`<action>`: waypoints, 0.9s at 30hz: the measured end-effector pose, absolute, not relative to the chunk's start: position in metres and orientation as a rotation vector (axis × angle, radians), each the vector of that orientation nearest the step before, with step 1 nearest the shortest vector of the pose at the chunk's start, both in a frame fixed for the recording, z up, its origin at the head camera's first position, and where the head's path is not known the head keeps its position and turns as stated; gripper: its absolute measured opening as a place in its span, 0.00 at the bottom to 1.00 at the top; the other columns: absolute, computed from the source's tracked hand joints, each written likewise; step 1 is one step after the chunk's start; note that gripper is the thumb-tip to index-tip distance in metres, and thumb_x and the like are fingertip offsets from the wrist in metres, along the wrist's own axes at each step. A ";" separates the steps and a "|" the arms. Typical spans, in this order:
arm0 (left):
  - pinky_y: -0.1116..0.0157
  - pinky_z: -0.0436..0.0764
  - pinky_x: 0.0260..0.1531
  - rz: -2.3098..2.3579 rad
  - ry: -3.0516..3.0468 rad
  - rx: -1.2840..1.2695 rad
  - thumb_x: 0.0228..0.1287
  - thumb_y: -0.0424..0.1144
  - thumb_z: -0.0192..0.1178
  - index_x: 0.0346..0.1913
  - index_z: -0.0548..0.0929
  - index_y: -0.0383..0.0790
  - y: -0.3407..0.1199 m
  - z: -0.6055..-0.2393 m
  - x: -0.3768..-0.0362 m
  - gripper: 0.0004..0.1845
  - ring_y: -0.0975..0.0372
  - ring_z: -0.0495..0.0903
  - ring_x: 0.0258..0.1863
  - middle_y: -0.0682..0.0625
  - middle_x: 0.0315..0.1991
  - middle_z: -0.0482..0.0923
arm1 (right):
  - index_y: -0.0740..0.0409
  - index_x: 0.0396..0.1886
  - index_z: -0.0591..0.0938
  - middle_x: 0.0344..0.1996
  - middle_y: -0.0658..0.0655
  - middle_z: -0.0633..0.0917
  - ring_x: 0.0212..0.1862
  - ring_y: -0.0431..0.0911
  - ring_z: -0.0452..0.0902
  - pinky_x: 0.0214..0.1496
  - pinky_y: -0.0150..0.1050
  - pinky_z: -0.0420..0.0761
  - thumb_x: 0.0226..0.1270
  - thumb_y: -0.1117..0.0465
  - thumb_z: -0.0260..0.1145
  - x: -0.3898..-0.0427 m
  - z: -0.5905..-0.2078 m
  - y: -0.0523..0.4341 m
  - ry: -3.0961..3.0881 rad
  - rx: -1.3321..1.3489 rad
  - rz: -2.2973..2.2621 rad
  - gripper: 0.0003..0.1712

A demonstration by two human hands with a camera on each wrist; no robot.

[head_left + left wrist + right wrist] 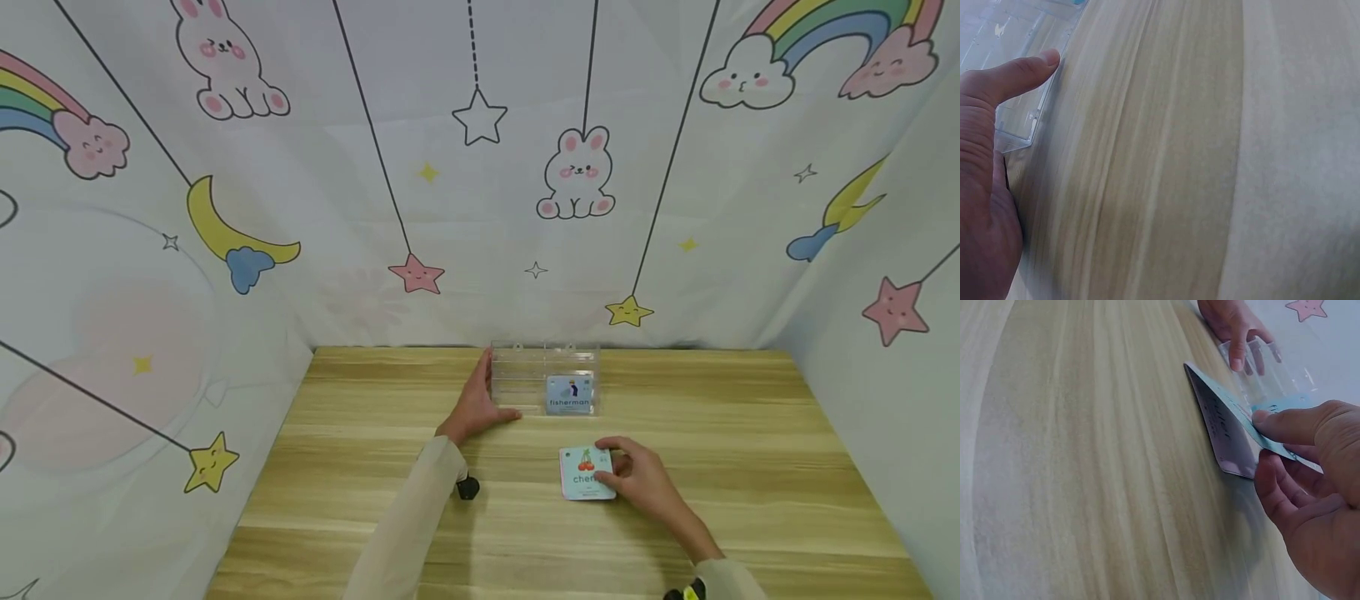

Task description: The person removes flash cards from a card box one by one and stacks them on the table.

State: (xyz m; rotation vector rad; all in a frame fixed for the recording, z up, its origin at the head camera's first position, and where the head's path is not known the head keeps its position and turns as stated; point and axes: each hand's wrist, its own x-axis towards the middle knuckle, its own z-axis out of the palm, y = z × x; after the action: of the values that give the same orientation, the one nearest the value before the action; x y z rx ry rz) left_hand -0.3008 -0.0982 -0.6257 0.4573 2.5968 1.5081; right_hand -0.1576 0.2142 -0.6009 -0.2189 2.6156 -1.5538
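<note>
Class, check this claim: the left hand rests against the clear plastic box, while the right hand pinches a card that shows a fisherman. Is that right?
One detail is wrong. The card in the right hand shows cherries, not a fisherman; the fisherman card stands inside the clear plastic box. The head view shows this. The left hand does rest against the box.

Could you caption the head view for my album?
Left hand steadies a clear box; right hand lifts a cherry card.
</note>
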 end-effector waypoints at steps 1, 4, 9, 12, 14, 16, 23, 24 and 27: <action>0.62 0.60 0.76 1.508 2.598 0.461 0.44 0.39 0.87 0.85 0.39 0.44 -0.098 -0.626 -0.301 0.75 0.54 0.56 0.79 0.43 0.83 0.49 | 0.65 0.56 0.83 0.26 0.53 0.82 0.26 0.40 0.75 0.25 0.31 0.74 0.56 0.69 0.81 -0.157 -0.601 0.213 2.634 -0.221 -1.535 0.27; 0.62 0.60 0.76 1.504 2.601 0.457 0.43 0.40 0.87 0.85 0.38 0.44 -0.098 -0.627 -0.301 0.75 0.54 0.56 0.80 0.43 0.83 0.48 | 0.65 0.55 0.84 0.21 0.50 0.78 0.24 0.39 0.71 0.23 0.31 0.70 0.56 0.67 0.82 -0.155 -0.602 0.210 2.677 -0.206 -1.497 0.27; 0.60 0.60 0.76 1.498 2.617 0.459 0.43 0.41 0.87 0.85 0.39 0.44 -0.098 -0.629 -0.302 0.75 0.53 0.56 0.80 0.43 0.83 0.47 | 0.65 0.52 0.85 0.25 0.50 0.76 0.26 0.39 0.69 0.25 0.30 0.70 0.54 0.67 0.83 -0.154 -0.606 0.206 2.786 -0.230 -1.446 0.25; 0.60 0.60 0.76 1.503 2.615 0.465 0.43 0.41 0.87 0.85 0.39 0.44 -0.099 -0.629 -0.302 0.75 0.53 0.55 0.80 0.43 0.84 0.47 | 0.65 0.51 0.85 0.30 0.51 0.76 0.28 0.39 0.69 0.28 0.31 0.70 0.53 0.68 0.83 -0.154 -0.608 0.205 2.841 -0.265 -1.411 0.24; 0.61 0.60 0.76 1.509 2.608 0.464 0.43 0.41 0.87 0.85 0.39 0.45 -0.098 -0.629 -0.302 0.75 0.53 0.55 0.80 0.44 0.84 0.46 | 0.65 0.50 0.85 0.32 0.51 0.76 0.29 0.39 0.69 0.28 0.31 0.71 0.53 0.67 0.83 -0.155 -0.610 0.204 2.856 -0.267 -1.395 0.24; 0.61 0.60 0.76 1.511 2.605 0.464 0.43 0.41 0.87 0.85 0.39 0.45 -0.098 -0.628 -0.302 0.75 0.54 0.55 0.80 0.44 0.84 0.46 | 0.65 0.51 0.85 0.34 0.51 0.77 0.30 0.39 0.69 0.29 0.31 0.71 0.54 0.67 0.83 -0.155 -0.611 0.204 2.858 -0.263 -1.377 0.24; 0.60 0.61 0.76 1.502 2.602 0.471 0.44 0.41 0.87 0.85 0.38 0.45 -0.098 -0.625 -0.300 0.75 0.53 0.55 0.80 0.43 0.84 0.45 | 0.64 0.52 0.85 0.38 0.53 0.77 0.31 0.40 0.68 0.31 0.32 0.71 0.56 0.65 0.83 -0.158 -0.614 0.204 2.862 -0.246 -1.323 0.24; 0.60 0.61 0.76 1.505 2.601 0.474 0.44 0.41 0.87 0.85 0.39 0.45 -0.098 -0.626 -0.300 0.75 0.52 0.55 0.80 0.43 0.84 0.45 | 0.64 0.52 0.85 0.38 0.53 0.77 0.32 0.40 0.68 0.31 0.32 0.71 0.56 0.65 0.82 -0.158 -0.615 0.204 2.862 -0.242 -1.316 0.24; 0.59 0.61 0.76 1.511 2.601 0.480 0.44 0.41 0.87 0.85 0.38 0.44 -0.098 -0.627 -0.301 0.75 0.52 0.55 0.80 0.42 0.84 0.45 | 0.64 0.53 0.85 0.40 0.55 0.78 0.33 0.41 0.69 0.32 0.32 0.71 0.57 0.65 0.82 -0.158 -0.615 0.203 2.850 -0.227 -1.300 0.24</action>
State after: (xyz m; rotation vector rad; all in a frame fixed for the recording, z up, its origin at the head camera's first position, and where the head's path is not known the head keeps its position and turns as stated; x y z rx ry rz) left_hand -0.3008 -0.0983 -0.6265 0.4801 2.6008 1.5113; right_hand -0.1584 0.2030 -0.6153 -0.2265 2.8503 -1.3004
